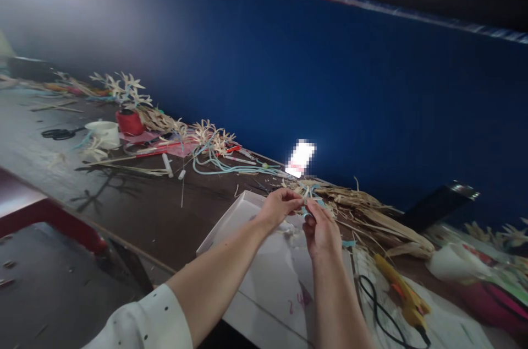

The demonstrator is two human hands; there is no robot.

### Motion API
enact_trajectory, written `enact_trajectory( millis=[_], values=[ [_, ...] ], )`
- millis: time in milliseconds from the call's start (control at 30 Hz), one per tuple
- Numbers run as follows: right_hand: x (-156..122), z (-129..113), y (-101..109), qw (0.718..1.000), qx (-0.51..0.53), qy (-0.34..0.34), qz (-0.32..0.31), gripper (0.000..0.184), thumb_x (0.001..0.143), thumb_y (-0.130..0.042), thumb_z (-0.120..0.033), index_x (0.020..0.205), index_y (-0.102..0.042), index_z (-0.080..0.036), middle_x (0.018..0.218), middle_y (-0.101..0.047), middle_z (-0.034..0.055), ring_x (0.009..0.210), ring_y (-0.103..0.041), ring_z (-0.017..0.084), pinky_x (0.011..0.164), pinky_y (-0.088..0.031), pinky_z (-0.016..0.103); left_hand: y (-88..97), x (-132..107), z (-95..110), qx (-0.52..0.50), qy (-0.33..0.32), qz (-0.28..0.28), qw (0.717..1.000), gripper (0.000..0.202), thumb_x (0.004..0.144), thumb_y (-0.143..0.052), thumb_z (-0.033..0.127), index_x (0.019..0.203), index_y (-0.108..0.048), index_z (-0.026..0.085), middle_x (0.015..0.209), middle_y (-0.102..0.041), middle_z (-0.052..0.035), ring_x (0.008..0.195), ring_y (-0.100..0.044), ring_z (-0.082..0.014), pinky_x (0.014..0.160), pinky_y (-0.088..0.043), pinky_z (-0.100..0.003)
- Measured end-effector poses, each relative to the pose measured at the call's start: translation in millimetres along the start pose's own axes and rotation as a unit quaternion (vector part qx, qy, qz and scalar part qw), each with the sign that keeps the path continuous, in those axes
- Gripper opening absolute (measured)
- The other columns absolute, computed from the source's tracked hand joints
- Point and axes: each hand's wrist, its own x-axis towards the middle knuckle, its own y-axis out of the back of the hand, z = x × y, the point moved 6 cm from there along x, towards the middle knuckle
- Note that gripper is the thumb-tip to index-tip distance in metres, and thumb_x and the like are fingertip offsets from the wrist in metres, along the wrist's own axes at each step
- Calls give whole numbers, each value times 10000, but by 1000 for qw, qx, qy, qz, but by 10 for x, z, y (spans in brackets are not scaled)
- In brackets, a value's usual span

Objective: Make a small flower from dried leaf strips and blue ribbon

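Note:
My left hand (pixel 281 208) and my right hand (pixel 324 230) meet over a white tray (pixel 218 219), thumbs and fingertips pinched together. Between the fingertips is something small and pale that I cannot make out. Just behind the fingers, light-blue and whitish strips (pixel 311 190) show, but whether they join the held piece is unclear. Dry tan husks (pixel 363 200) lie just right of my right hand. In the tray below my hands sits a blurred whitish bit (pixel 284 226).
A yellow glue gun (pixel 402 291) with a black cord lies at right. Leftward along the table are light-blue stems (pixel 235 169), husk flowers (pixel 212 137), a red thread spool (pixel 130 122), a white cup (pixel 103 134) and black scissors (pixel 61 133). A blue partition (pixel 247 63) rises behind.

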Motion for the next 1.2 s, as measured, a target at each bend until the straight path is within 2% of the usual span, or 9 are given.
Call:
enact_trajectory(
  millis=[200, 367, 600, 933, 1200],
  values=[
    [-9, -3, 7, 1000, -6, 6, -2, 337, 480, -821, -305, 748, -685, -152, 613, -567, -28, 429, -322, 14, 346, -194, 137, -5, 12, -33, 12, 7, -8, 1000, 224, 656, -714, 286, 794, -624, 134, 667, -612, 3, 608, -562, -81, 577, -446, -205],
    [-18, -12, 1, 1000, -11, 15, -3, 339, 484, -824, -311, 748, -682, -153, 589, -558, -33, 425, -312, 15, 350, -196, 139, -15, 16, -39, 23, 4, -17, 1000, 235, 681, -686, 343, 760, -635, 128, 654, -617, -6, 597, -547, -80, 590, -444, -212],
    [-13, -17, 4, 1000, -18, 19, -1, 363, 463, -834, -307, 761, -680, -169, 544, -521, -55, 421, -313, 21, 356, -215, 147, -18, 4, 16, 35, -15, -13, 999, 165, 710, -650, 284, 741, -622, 125, 630, -601, 6, 584, -535, -74, 585, -432, -205],
    [-41, -28, -14, 998, -42, 28, -40, 332, 534, -778, -289, 838, -696, -183, 594, -546, -39, 460, -336, 41, 387, -237, 159, -32, 12, 12, 45, -22, -23, 998, 206, 720, -626, 328, 740, -603, 124, 648, -593, 1, 584, -509, -77, 596, -417, -217],
    [-48, -45, -35, 995, -35, 34, -83, 320, 588, -744, -290, 888, -685, -193, 596, -516, -43, 470, -338, 44, 392, -233, 156, -35, 5, -3, -2, -5, -32, 999, 267, 670, -664, 374, 718, -588, 122, 647, -581, -5, 576, -496, -70, 595, -398, -213]
  ],
)
